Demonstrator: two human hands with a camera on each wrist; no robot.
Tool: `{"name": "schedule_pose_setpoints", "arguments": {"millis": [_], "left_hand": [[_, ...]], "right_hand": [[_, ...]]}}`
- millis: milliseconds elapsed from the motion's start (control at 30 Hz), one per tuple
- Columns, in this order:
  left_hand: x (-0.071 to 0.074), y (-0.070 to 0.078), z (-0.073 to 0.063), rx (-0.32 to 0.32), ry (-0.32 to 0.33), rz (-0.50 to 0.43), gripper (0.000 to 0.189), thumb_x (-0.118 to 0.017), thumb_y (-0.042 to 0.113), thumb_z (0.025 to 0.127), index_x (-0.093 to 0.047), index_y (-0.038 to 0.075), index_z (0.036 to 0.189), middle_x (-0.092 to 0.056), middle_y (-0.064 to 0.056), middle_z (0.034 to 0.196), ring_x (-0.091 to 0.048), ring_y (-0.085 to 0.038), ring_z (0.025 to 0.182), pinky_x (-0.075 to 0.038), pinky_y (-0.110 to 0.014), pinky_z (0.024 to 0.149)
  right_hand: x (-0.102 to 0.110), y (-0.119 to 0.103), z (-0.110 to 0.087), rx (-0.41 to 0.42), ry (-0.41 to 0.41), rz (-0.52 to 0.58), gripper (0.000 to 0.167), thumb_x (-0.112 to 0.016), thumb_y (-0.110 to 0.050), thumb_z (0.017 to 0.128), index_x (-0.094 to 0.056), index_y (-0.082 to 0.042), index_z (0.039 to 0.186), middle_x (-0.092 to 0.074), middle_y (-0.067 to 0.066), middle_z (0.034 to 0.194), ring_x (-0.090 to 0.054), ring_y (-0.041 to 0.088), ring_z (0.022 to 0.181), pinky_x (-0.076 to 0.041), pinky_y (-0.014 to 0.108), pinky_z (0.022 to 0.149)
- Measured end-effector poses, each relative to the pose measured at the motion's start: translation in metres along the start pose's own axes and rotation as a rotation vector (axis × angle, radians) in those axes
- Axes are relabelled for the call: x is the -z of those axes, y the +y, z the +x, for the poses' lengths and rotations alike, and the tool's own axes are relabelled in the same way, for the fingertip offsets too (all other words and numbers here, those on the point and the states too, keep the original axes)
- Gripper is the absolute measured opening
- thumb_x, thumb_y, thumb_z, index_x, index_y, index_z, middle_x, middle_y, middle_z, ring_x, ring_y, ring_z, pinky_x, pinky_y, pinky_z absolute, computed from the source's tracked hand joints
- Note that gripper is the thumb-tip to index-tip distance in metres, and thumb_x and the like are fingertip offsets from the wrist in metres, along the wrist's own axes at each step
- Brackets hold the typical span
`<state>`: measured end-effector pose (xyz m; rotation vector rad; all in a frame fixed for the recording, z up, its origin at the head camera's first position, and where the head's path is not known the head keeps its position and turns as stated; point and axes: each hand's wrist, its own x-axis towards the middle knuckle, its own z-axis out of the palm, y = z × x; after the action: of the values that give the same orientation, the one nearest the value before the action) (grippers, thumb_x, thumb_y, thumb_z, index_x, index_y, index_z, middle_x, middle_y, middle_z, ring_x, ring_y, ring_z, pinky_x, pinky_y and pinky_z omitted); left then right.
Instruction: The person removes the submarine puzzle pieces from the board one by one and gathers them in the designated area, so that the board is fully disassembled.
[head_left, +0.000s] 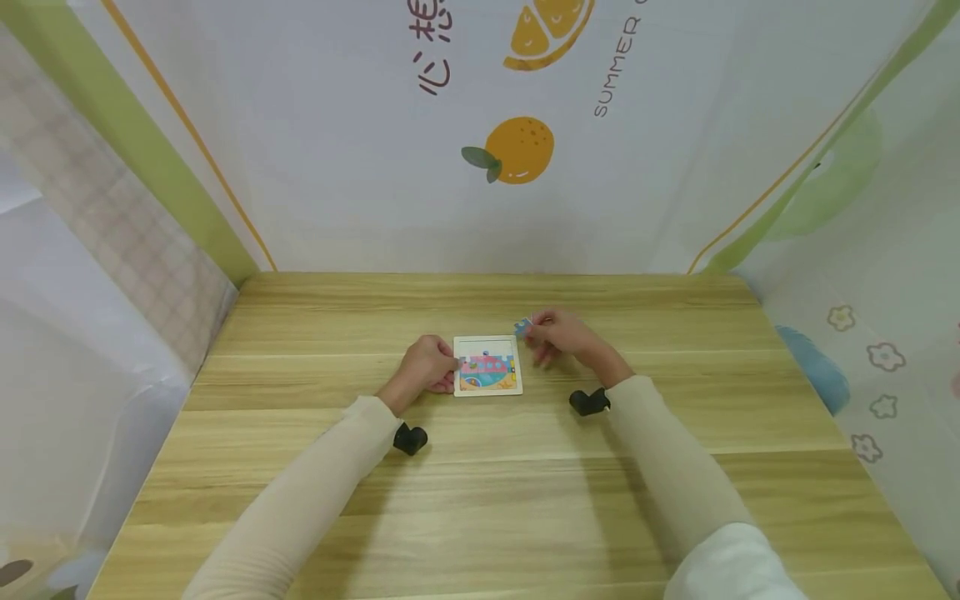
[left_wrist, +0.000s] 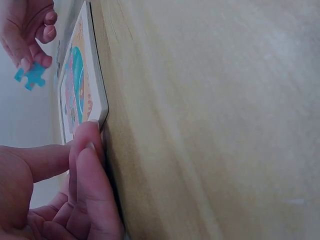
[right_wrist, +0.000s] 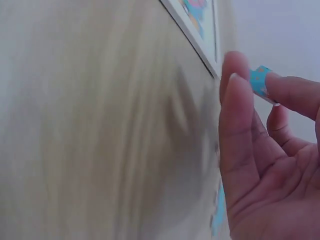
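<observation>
A square puzzle board [head_left: 487, 344] with a pale rim lies flat on the table. Joined pink, teal and orange pieces fill its near part, while the far part shows bare white. My left hand [head_left: 430, 364] holds the board's left edge, thumb and curled fingers at the rim. Above and beyond the board's far right corner, my right hand [head_left: 558, 333] pinches a blue jigsaw piece [left_wrist: 34, 76] between thumb and fingers. The piece is held up off the table, apart from the board; fingers partly cover it in the right wrist view.
The wood-grain table [head_left: 495, 500] reaches back to a white curtain [head_left: 360, 192] with fruit prints. Something light blue [right_wrist: 219, 210] shows behind my right hand, too blurred to identify. A black wrist mount [head_left: 589, 402] sits at the right cuff, another [head_left: 410, 438] at the left.
</observation>
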<state>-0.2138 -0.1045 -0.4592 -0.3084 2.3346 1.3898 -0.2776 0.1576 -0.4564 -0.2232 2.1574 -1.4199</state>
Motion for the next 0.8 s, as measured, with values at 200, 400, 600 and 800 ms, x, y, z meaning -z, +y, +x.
{"name": "schedule_pose_setpoints", "arguments": {"millis": [200,400,600,800], "left_hand": [[0.000,0.001,-0.001,-0.006,0.001,-0.003,0.013,-0.066,0.006,0.091,-0.056,0.000,0.094,-0.059,-0.007,0.061,-0.060,-0.014,0.045,-0.056,-0.024,0.047],[0.000,0.001,-0.002,-0.005,0.009,0.007,0.013,-0.067,0.007,0.091,-0.056,0.000,0.094,-0.059,-0.007,0.061,-0.060,-0.013,0.045,-0.056,-0.024,0.047],[0.000,0.001,-0.001,-0.008,0.006,0.011,0.013,-0.067,0.007,0.091,-0.056,0.000,0.094,-0.060,-0.007,0.062,-0.060,-0.013,0.045,-0.056,-0.024,0.047],[0.000,0.001,-0.002,-0.002,0.005,0.013,0.013,-0.067,0.007,0.091,-0.056,0.001,0.095,-0.060,-0.007,0.062,-0.060,-0.013,0.046,-0.057,-0.025,0.048]], "right_hand": [[0.030,0.007,-0.005,-0.018,0.074,0.017,0.031,-0.053,-0.023,0.101,-0.046,-0.002,0.123,-0.065,0.020,0.106,-0.068,0.018,0.070,-0.060,0.032,0.061],[0.059,0.016,-0.016,-0.020,0.168,-0.009,0.037,-0.048,-0.025,0.103,-0.047,-0.002,0.132,-0.058,0.015,0.101,-0.065,0.016,0.070,-0.059,0.032,0.064],[0.085,0.023,-0.024,-0.060,0.203,-0.096,0.037,-0.049,-0.019,0.102,-0.048,0.002,0.133,-0.061,0.014,0.094,-0.064,0.016,0.066,-0.060,0.035,0.067],[0.099,0.031,-0.023,-0.096,0.177,-0.197,0.044,-0.047,-0.015,0.102,-0.042,0.006,0.140,-0.060,0.011,0.089,-0.062,0.014,0.063,-0.058,0.030,0.064]]}}
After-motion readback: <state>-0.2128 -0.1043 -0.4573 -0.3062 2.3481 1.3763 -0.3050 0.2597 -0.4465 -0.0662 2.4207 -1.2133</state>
